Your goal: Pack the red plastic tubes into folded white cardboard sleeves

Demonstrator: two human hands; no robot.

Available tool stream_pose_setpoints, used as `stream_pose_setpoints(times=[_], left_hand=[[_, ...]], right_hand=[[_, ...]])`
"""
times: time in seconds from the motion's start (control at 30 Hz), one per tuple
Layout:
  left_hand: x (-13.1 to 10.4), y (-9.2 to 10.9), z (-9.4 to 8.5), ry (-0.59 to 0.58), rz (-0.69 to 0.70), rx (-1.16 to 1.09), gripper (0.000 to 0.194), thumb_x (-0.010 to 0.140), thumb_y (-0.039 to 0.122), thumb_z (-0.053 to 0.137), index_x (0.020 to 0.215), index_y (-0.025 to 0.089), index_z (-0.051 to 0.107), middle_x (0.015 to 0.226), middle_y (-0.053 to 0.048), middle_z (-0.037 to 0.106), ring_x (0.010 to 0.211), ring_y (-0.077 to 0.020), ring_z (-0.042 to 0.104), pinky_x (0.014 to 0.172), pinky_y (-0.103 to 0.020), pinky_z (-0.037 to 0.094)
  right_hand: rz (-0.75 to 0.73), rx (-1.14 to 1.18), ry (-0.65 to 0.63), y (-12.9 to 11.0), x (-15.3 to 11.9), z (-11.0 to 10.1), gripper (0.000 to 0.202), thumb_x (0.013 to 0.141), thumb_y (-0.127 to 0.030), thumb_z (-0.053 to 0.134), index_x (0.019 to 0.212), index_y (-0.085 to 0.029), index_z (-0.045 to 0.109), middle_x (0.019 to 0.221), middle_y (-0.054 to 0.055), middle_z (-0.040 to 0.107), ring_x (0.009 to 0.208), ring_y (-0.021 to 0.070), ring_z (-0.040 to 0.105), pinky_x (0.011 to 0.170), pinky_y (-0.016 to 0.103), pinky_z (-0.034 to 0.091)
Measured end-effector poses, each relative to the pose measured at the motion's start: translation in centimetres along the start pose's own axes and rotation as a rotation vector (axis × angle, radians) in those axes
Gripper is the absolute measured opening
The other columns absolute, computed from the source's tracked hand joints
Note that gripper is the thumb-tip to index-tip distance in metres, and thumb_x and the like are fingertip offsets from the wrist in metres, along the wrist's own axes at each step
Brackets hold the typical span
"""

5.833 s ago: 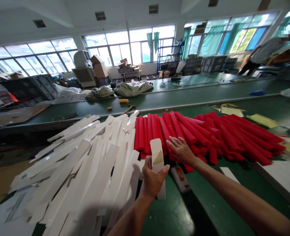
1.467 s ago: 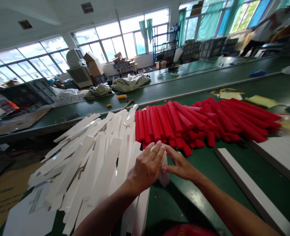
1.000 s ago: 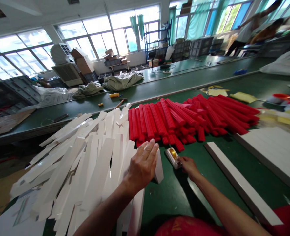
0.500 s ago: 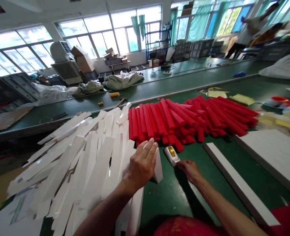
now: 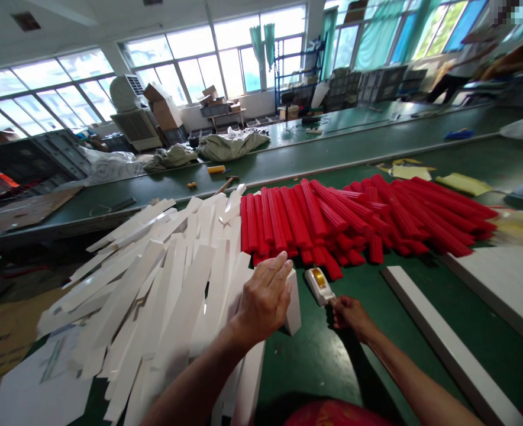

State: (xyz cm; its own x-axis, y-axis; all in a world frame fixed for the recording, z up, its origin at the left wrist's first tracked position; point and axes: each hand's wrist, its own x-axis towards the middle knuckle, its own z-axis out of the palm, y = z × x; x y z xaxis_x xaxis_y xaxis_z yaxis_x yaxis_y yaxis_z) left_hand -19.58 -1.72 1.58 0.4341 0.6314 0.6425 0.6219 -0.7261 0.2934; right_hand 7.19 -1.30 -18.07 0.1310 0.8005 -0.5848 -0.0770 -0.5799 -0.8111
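Observation:
My left hand (image 5: 265,299) is on a narrow white box (image 5: 294,307), its fingers straight and close together over the top; most of the box is hidden behind the hand. To its right, a small white tape dispenser (image 5: 319,286) with a yellowish roll sits on the green table. My right hand (image 5: 350,315) is closed in a pinch at the dispenser's near end, on what looks like the end of the tape. Long flat white boxes (image 5: 186,296) lie heaped to the left. Red ribbed rods (image 5: 306,219) are piled beyond both hands.
A long white box (image 5: 448,343) lies to the right of my right arm, beside a larger white slab (image 5: 505,284). Yellow sheets (image 5: 463,184) lie behind the red pile. A second green table (image 5: 288,155) runs across the back, and a person (image 5: 457,68) is at the far right.
The view has turned slightly left, so things sit further right in the picture. My right hand's fingers have curled tighter at the dispenser's near end. My left hand stays on the box.

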Motion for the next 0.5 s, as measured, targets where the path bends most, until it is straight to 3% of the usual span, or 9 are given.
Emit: stream_pose_setpoints(times=[0.17,0.37,0.43,0.5], left_hand=[[0.2,0.0,0.2,-0.007,-0.045,-0.122,0.043,0.091,0.012,0.05,0.134,0.02,0.052,0.14,-0.013,0.052,0.126,-0.0235,0.05,0.103,-0.043,0.047],[0.2,-0.2,0.1,0.017,-0.144,-0.106,0.041,0.092,0.016,0.049,0.132,0.024,0.054,0.142,-0.013,0.043,0.128,-0.0241,0.049,0.103,-0.042,0.048],[0.2,-0.4,0.0,0.031,-0.183,-0.085,0.041,0.092,0.016,0.049,0.132,0.024,0.054,0.135,-0.013,0.047,0.122,-0.0226,0.053,0.098,-0.039,0.051],[0.2,-0.5,-0.1,0.052,-0.198,-0.045,0.04,0.092,0.017,0.049,0.131,0.022,0.054,0.129,-0.013,0.051,0.117,-0.0222,0.055,0.094,-0.037,0.053]], right_hand=[[0.005,-0.178,-0.009,-0.7,0.4,-0.5,0.02,0.08,-0.025,0.061,0.066,-0.017,0.049,0.052,-0.004,0.052,0.04,0.0087,0.05,0.038,0.021,0.046],[0.05,-0.376,0.045,-0.5,-0.2,-0.7,0.021,0.072,-0.013,0.059,0.056,-0.017,0.045,0.039,-0.004,0.043,0.031,0.011,0.045,0.031,0.02,0.036],[0.012,-0.324,-0.019,-1.5,-1.9,0.0,0.022,0.077,-0.022,0.06,0.061,-0.018,0.046,0.045,-0.004,0.046,0.036,0.0106,0.047,0.034,0.021,0.039],[-0.071,-0.167,-0.18,-3.9,-4.7,1.2,0.027,0.08,-0.035,0.063,0.067,-0.018,0.047,0.054,-0.004,0.05,0.041,0.009,0.048,0.038,0.02,0.04]])
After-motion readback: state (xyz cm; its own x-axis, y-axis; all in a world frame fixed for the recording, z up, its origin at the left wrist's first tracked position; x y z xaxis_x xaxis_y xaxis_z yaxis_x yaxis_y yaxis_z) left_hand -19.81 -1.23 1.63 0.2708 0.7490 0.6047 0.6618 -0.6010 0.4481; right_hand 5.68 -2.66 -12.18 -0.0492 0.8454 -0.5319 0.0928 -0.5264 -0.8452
